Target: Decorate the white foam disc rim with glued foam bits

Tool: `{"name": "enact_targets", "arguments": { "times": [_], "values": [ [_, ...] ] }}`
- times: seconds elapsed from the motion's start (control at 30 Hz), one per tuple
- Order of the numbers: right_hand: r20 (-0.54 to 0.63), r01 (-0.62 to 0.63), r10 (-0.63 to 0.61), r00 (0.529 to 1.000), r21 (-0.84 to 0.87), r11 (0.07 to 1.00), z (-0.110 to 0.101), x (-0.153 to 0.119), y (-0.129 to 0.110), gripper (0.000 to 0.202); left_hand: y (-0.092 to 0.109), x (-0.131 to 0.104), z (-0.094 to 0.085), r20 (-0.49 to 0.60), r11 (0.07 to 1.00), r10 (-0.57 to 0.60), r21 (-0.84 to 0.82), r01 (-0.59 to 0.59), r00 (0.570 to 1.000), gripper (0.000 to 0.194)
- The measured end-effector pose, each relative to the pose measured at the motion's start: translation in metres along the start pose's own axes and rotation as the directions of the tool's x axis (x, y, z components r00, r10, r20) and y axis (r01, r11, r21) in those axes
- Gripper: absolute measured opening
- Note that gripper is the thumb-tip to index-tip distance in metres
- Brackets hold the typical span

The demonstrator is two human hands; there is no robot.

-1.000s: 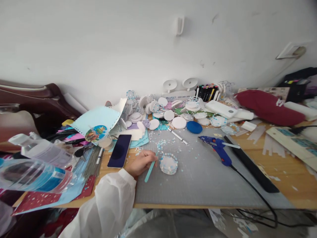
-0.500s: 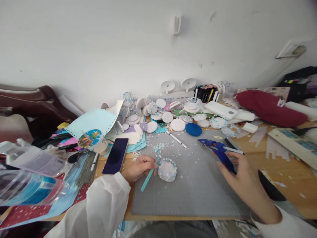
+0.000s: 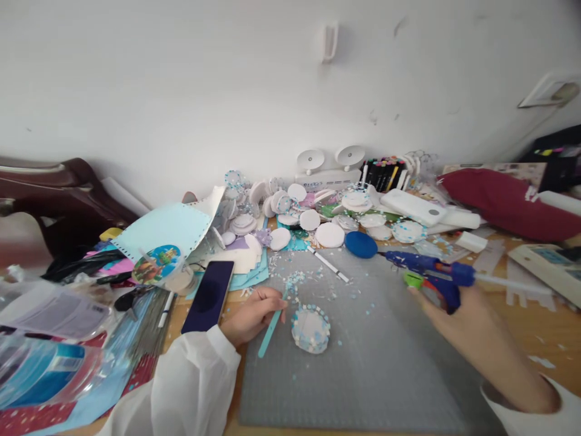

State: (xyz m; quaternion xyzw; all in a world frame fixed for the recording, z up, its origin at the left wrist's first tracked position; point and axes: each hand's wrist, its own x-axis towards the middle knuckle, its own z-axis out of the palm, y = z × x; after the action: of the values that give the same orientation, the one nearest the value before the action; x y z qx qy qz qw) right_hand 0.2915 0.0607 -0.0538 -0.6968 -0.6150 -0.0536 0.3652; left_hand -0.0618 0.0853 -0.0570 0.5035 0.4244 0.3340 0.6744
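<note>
My left hand [image 3: 259,315] rests on the left edge of the grey cutting mat [image 3: 363,375], its fingers pinching a thin teal strip [image 3: 271,333]. Just right of it lies a round white piece [image 3: 311,329] rimmed with small blue and white bits. On the right, my right hand [image 3: 458,321] is wrapped round the handle of a blue glue gun [image 3: 422,266], held above the mat with its nozzle pointing left. A clear glue stick [image 3: 512,283] sticks out of the gun's back.
A phone [image 3: 209,297] lies left of the mat. Behind are white discs [image 3: 330,235], a blue disc [image 3: 361,244], a white pen [image 3: 327,264] and markers [image 3: 384,174]. A plastic jar [image 3: 49,369] is at the far left, a maroon cloth [image 3: 508,203] at the back right.
My right hand has closed on the glue gun and lifted it. My left hand still holds the teal strip. The view has shifted slightly.
</note>
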Motion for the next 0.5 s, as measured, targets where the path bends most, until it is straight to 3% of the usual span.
{"name": "enact_targets", "arguments": {
  "times": [0.1, 0.2, 0.27, 0.4, 0.5],
  "values": [
    [-0.003, -0.088, 0.088, 0.996, -0.089, 0.992, -0.002, 0.016, -0.021, 0.033, 0.001, 0.011, 0.001, 0.005, 1.0, 0.016, -0.015, -0.015, 1.0, 0.031],
    [-0.136, -0.062, 0.052, 0.989, -0.065, 0.996, 0.009, 0.025, -0.043, 0.04, -0.001, 0.018, 0.001, 0.02, 1.0, 0.011, -0.028, -0.01, 1.0, 0.031],
    [-0.157, -0.033, 0.033, 0.987, -0.001, 0.999, 0.019, 0.027, -0.056, 0.038, -0.005, 0.021, 0.0, 0.022, 0.999, 0.003, -0.044, -0.002, 1.0, 0.032],
    [-0.093, -0.094, 0.109, 0.99, 0.147, 0.985, 0.036, 0.021, -0.074, 0.035, -0.011, 0.021, -0.003, 0.013, 0.997, -0.017, -0.074, 0.018, 1.0, 0.034],
    [-0.007, -0.072, 0.075, 0.997, 0.177, 0.982, 0.043, 0.01, -0.077, 0.037, -0.01, 0.021, -0.004, 0.059, 0.998, -0.032, -0.061, 0.036, 0.998, 0.03]
  ]
}}
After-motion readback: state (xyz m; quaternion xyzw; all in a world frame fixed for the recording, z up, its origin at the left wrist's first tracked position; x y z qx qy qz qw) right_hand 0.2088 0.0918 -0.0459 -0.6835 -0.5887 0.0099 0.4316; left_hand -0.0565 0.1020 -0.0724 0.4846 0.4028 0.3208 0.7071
